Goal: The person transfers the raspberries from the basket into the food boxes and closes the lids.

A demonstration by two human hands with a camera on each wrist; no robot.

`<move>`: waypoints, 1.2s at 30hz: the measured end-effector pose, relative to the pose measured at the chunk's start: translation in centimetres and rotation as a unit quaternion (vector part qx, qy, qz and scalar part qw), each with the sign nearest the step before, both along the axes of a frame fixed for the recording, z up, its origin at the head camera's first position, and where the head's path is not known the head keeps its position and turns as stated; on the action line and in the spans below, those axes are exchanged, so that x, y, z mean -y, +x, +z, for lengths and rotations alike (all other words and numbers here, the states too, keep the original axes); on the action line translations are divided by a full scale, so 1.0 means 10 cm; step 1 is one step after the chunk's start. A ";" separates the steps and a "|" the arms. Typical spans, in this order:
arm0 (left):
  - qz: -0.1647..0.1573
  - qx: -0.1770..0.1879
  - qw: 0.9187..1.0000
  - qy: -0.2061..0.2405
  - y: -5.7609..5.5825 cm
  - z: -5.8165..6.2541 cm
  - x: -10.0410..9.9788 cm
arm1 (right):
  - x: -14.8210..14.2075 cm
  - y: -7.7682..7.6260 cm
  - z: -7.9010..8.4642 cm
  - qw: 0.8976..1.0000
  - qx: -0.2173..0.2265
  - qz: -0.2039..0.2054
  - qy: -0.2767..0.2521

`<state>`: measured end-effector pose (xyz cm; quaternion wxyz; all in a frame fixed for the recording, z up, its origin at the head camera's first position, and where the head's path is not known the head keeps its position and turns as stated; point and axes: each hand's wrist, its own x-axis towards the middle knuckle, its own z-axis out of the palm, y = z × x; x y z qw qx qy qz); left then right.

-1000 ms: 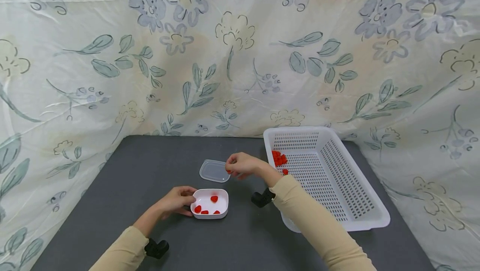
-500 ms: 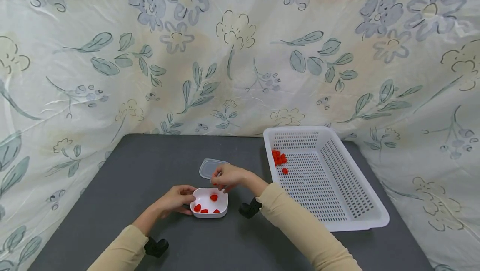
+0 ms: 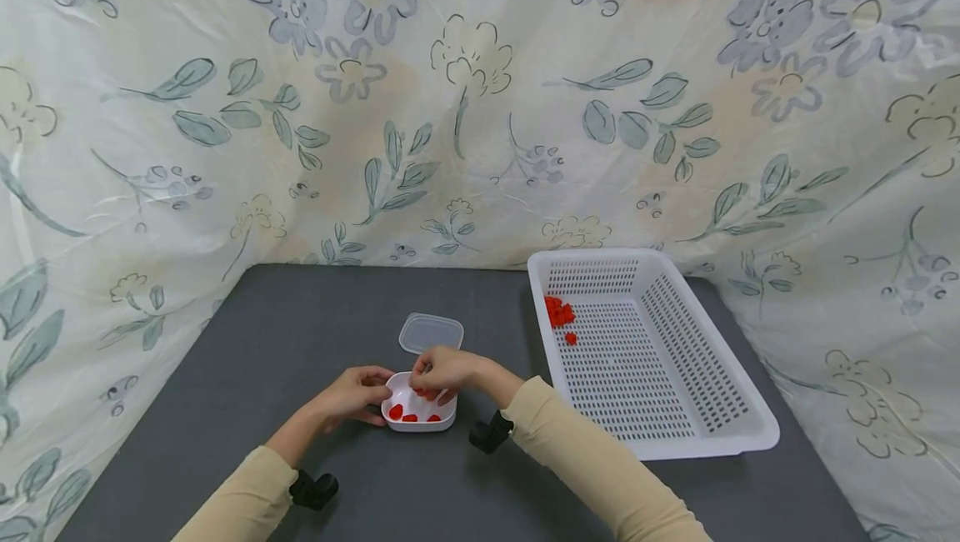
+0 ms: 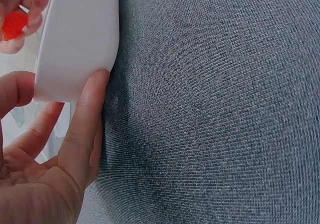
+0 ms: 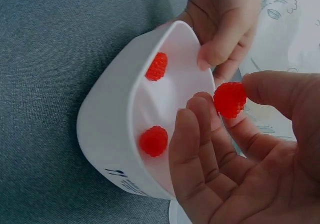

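My right hand (image 3: 447, 371) is over a small white plastic container (image 3: 420, 426), pinching a red raspberry (image 5: 230, 100) between thumb and fingers. Inside the container lie loose raspberries; two of them, a nearer raspberry (image 5: 153, 141) and a farther raspberry (image 5: 157, 67), show in the right wrist view. The left hand (image 3: 351, 396) holds the container's left end, thumb on the rim and fingers against the outer wall (image 4: 80, 39), as the left wrist view shows. My right fingers hide part of the container's inside in the head view.
Behind the container lies a clear lid (image 3: 431, 333) on the dark grey table (image 3: 337, 308). A large white perforated basket (image 3: 705, 446) stands on the right, with a cluster of raspberries (image 3: 557, 312) at its left side and a single raspberry (image 3: 571, 338) nearby. A floral curtain hangs behind.
My right hand has moved left and nearer, from beside the lid to over the container, carrying the raspberry. The lid is uncovered again. The left hand stays on the container.
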<state>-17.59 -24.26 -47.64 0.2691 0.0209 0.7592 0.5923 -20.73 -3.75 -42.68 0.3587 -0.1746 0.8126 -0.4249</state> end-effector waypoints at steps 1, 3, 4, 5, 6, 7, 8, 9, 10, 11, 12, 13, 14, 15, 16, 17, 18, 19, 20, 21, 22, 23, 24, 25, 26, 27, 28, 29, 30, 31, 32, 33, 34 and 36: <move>-0.001 0.001 1.000 0.001 0.00 0.00 0.00 | 0.00 0.01 0.00 1.000 0.000 0.001 0.000; -0.002 0.001 1.000 0.000 -0.01 0.01 0.00 | 0.00 0.01 -0.01 1.000 -0.001 0.007 0.001; -0.001 0.001 1.000 0.000 -0.01 0.02 0.00 | 0.00 0.02 -0.01 1.000 -0.003 0.010 0.003; -0.001 0.001 1.000 0.000 -0.01 0.02 0.00 | 0.00 0.02 -0.01 1.000 -0.006 0.012 0.004; 0.000 0.001 1.000 -0.001 -0.01 0.02 0.00 | 0.01 0.03 -0.01 1.000 -0.007 0.014 0.005; 0.002 0.000 1.000 -0.001 -0.01 0.02 0.00 | 0.01 0.03 -0.02 1.000 -0.010 0.016 0.008; 0.003 -0.001 1.000 0.000 -0.01 0.02 0.00 | 0.01 0.03 -0.03 1.000 -0.015 0.016 0.010; 0.004 -0.002 1.000 0.001 0.00 0.01 0.00 | 0.01 0.04 -0.03 1.000 -0.017 0.016 0.012; 0.004 -0.003 1.000 0.003 0.00 0.01 0.00 | 0.01 0.04 -0.03 1.000 -0.018 0.015 0.014; 0.004 -0.004 1.000 0.005 0.00 0.01 0.00 | 0.01 0.05 -0.04 1.000 -0.020 0.014 0.017; 0.003 -0.006 1.000 0.006 0.00 0.01 0.00 | 0.02 0.05 -0.05 0.999 -0.021 0.014 0.020; 0.003 -0.006 1.000 0.008 0.00 0.01 0.00 | 0.02 0.05 -0.05 0.999 -0.024 0.014 0.024; 0.002 -0.007 1.000 0.009 0.01 0.00 0.00 | 0.02 0.06 -0.05 0.999 -0.025 0.013 0.027; 0.002 -0.008 1.000 0.009 0.01 0.00 0.00 | 0.02 0.06 -0.05 0.999 -0.025 0.013 0.029; 0.001 -0.008 1.000 0.010 0.01 0.00 0.00 | 0.02 0.06 -0.06 0.999 -0.028 0.013 0.032; 0.001 -0.009 1.000 0.010 0.01 0.00 0.00 | 0.02 0.06 -0.06 0.999 -0.031 0.015 0.035; 0.001 -0.010 1.000 0.010 0.02 0.00 0.00 | 0.03 0.07 -0.06 0.999 -0.032 0.016 0.038; 0.001 -0.010 1.000 0.009 0.01 -0.01 0.00 | 0.02 0.07 -0.05 0.998 -0.033 0.018 0.040; 0.000 -0.010 1.000 0.009 0.02 -0.01 0.00 | 0.02 0.07 -0.05 0.998 -0.034 0.018 0.041; 0.000 -0.010 1.000 0.008 0.02 -0.01 0.00 | 0.02 0.07 -0.05 0.998 -0.034 0.020 0.044; 0.000 -0.010 1.000 0.008 0.02 -0.01 0.00 | 0.02 0.07 -0.05 0.998 -0.034 0.020 0.045; 0.000 -0.010 1.000 0.008 0.01 -0.01 0.00 | 0.02 0.07 -0.04 0.998 -0.034 0.021 0.047; 0.001 -0.010 1.000 0.007 0.01 0.00 -0.01 | 0.02 0.07 -0.04 0.998 -0.032 0.022 0.048; 0.001 -0.009 1.000 0.006 0.02 0.00 -0.01 | 0.02 0.06 -0.03 0.998 -0.033 0.024 0.050; 0.002 -0.008 1.000 0.004 0.02 0.01 -0.01 | 0.02 0.05 -0.02 0.998 -0.032 0.025 0.049; 0.003 -0.007 1.000 0.003 0.02 0.01 -0.01 | 0.01 0.04 -0.01 0.998 -0.032 0.026 0.049; 0.003 -0.006 1.000 0.001 0.02 0.01 -0.01 | 0.00 0.02 0.00 0.998 -0.032 0.028 0.048; 0.004 -0.005 1.000 -0.001 0.02 0.02 -0.02 | -0.01 0.01 0.02 0.998 -0.035 0.029 0.046; 0.005 -0.003 1.000 -0.004 0.02 0.02 -0.02 | -0.02 -0.01 0.04 0.998 -0.041 0.031 0.044; 0.006 -0.001 1.000 -0.006 0.02 0.03 -0.02 | -0.04 -0.03 0.07 0.997 -0.050 0.032 0.043; 0.005 -0.001 1.000 -0.007 0.02 0.02 -0.02 | -0.05 -0.06 0.09 0.997 -0.063 0.031 0.042; 0.006 0.000 1.000 -0.008 0.02 0.02 -0.02 | -0.07 -0.08 0.13 0.995 -0.081 0.031 0.043; 0.006 0.000 1.000 -0.009 0.02 0.01 -0.01 | -0.09 -0.11 0.16 0.993 -0.102 0.030 0.044; 0.009 0.002 1.000 -0.011 0.01 0.00 -0.01 | -0.13 -0.16 0.22 0.988 -0.147 0.024 0.045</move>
